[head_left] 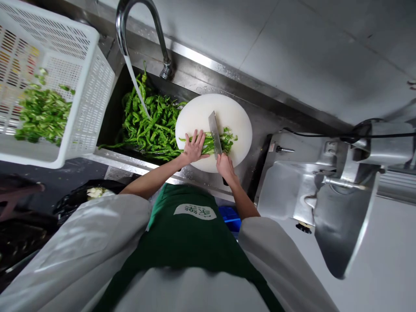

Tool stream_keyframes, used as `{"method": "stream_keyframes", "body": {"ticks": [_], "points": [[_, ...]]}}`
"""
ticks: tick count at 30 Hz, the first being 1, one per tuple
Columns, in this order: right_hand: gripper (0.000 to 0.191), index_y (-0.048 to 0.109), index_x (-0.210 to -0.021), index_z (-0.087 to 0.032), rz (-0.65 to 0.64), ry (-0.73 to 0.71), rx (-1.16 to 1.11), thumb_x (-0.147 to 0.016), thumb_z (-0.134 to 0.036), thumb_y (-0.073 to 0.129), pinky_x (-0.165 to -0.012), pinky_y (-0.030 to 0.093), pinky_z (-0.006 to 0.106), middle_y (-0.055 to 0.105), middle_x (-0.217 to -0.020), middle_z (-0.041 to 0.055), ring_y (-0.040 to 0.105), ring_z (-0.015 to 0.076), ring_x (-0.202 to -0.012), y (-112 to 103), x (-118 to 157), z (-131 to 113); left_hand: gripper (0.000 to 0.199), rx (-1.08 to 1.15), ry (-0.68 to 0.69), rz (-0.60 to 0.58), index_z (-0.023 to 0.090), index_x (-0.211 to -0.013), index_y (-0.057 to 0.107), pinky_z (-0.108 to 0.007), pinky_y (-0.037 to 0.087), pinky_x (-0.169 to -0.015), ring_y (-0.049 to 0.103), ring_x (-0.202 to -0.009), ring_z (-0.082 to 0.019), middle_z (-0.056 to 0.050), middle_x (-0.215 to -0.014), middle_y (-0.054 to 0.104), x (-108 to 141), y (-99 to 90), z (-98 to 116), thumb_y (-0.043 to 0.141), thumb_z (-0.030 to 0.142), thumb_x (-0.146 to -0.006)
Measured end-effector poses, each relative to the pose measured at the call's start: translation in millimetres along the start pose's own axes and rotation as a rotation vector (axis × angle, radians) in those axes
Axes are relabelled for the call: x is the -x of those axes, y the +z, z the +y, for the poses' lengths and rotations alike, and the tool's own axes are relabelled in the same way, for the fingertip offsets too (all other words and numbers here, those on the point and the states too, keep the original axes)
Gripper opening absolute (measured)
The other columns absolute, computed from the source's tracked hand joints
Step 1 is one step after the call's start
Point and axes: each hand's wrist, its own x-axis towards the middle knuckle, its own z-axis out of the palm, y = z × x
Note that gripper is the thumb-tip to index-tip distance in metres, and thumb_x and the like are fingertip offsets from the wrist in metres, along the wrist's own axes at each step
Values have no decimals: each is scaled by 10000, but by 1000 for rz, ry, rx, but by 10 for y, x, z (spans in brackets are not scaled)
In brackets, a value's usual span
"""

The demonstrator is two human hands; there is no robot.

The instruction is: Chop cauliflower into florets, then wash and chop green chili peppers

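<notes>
A round white cutting board (232, 110) lies beside the sink, partly over its right end. Green peppers (208, 141) are bunched on the board, with their stem ends (230, 138) to the right of the blade. My left hand (194, 147) presses flat on the peppers with its fingers spread. In my right hand (225, 166) is the handle of a cleaver (215, 132), its blade across the peppers just right of my left hand. Many whole green peppers (151, 125) fill the sink, under water running from the curved faucet (121, 34).
A white plastic basket (82, 104) with cut green peppers (45, 110) stands at the left. To the right is a metal slicing machine (344, 186). A black bag (71, 200) sits below the sink at the lower left. The wall (276, 47) runs behind the counter.
</notes>
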Motion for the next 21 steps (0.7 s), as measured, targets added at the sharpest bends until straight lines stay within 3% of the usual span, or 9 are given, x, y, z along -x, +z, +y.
{"method": "stream_keyframes", "body": {"ticks": [7,13,18,21], "points": [[402,577,-1264,-92,99,-18,23,-1095,-304,281,-892,487,327,729,-1075,196,704,282,-1033,-20,105,-30,1126,8,-42,105,48,-1658,-9,-757,-3,-1209,-128,-1582,-445,-224,-1716,-22,155,-96,-44,417,779,-914],[386,595,-1245,-84,23,-32,27,-1088,-274,299,-915,486,332,725,-1137,205,697,280,-1070,125,9,-175,1046,14,-27,14,40,-1658,35,-763,26,-1203,-77,-1592,-442,-220,-1716,17,206,-37,-121,351,745,-954],[401,595,-1238,-93,64,-32,48,-1091,-300,286,-894,486,325,729,-1112,203,700,280,-1047,40,96,-200,1107,22,-75,101,42,-1658,3,-732,38,-1222,-110,-1590,-424,-228,-1713,-11,314,-68,-167,370,785,-924],[409,591,-1239,-100,47,-46,59,-1097,-315,273,-896,483,317,732,-1105,198,700,268,-1041,101,141,-304,1074,32,-78,95,41,-1658,13,-724,43,-1226,-97,-1595,-410,-230,-1714,10,369,-25,-230,335,772,-940]]}}
